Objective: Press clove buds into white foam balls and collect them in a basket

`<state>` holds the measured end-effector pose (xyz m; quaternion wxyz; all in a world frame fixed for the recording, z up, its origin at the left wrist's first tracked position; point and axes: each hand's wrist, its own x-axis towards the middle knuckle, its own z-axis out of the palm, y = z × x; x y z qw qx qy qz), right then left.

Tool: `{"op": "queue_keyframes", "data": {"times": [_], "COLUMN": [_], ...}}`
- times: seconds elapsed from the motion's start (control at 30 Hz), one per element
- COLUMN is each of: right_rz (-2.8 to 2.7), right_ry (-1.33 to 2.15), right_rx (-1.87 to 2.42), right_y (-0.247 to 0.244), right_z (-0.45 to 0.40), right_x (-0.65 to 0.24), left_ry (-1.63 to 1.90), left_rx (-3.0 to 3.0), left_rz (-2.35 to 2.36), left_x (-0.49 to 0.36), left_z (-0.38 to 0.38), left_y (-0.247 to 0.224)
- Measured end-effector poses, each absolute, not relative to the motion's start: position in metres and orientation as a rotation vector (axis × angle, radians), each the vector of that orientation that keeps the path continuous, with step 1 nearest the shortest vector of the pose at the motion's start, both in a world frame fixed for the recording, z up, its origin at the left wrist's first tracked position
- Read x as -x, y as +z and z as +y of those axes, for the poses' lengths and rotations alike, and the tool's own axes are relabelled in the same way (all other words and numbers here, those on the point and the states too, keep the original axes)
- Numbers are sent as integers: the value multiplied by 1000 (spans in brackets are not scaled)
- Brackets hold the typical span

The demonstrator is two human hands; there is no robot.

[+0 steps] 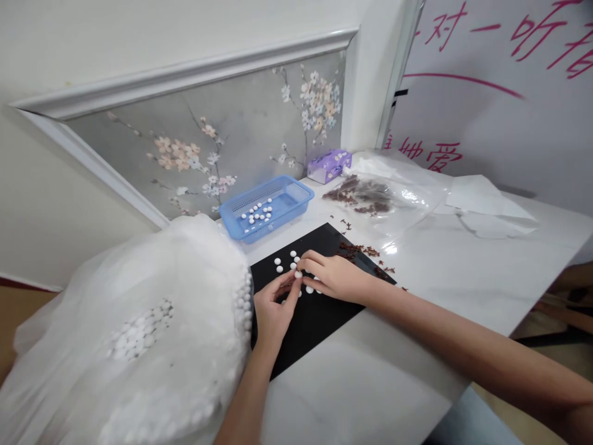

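Note:
My left hand (277, 306) and my right hand (331, 276) meet over a black mat (315, 327), their fingertips close together. Several small white round beads (293, 253) lie scattered on the mat around my fingers. One bead sits right at the left fingertips, but I cannot tell whether it is held. My right fingers curl beside the same beads and hide some of them. Dark brown dried bits (356, 250) lie along the mat's far right edge, a little beyond my right hand.
A large translucent bag of white beads (139, 327) bulges at the left of the mat. A blue plastic basket (266, 207) holds several beads behind it. Farther back are a clear bag of dark dried bits (359, 194) and a purple tissue box (330, 165) on the white marble table (417, 296).

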<state>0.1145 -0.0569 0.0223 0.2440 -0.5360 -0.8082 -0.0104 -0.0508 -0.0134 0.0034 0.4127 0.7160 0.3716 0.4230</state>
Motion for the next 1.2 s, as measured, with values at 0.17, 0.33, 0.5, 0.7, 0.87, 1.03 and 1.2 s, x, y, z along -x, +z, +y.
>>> {"op": "queue_keyframes", "data": {"times": [0.17,0.33,0.5,0.7,0.87,1.03,1.2], "right_rz": [-2187,-2085,-1996,-2063,-2127,-2058,-1971], "right_ry": [-76,-10,41,-59,6,128,254], "right_rx": [1428,1397,1361,1355,1321,1321,1296], "right_y": [21,16,12,10,11,11,10], "right_z": [-59,-60,-61,-59,-58,-58,-57], "right_x": [-115,-113,-111,-110,-111,-111,-110], "left_ry": [1040,1027,1034,1029,1010,998,986], "left_rx": [-1793,-1743,-1745,-1744,-1769,-1762,-1756], "left_rz": [916,911,912,929,947,941,936], "left_x": [51,50,50,50,51,52,52], "left_z": [-15,-15,-14,-13,-12,-11,-10], "left_y": [5,6,5,5,2,2,0]}}
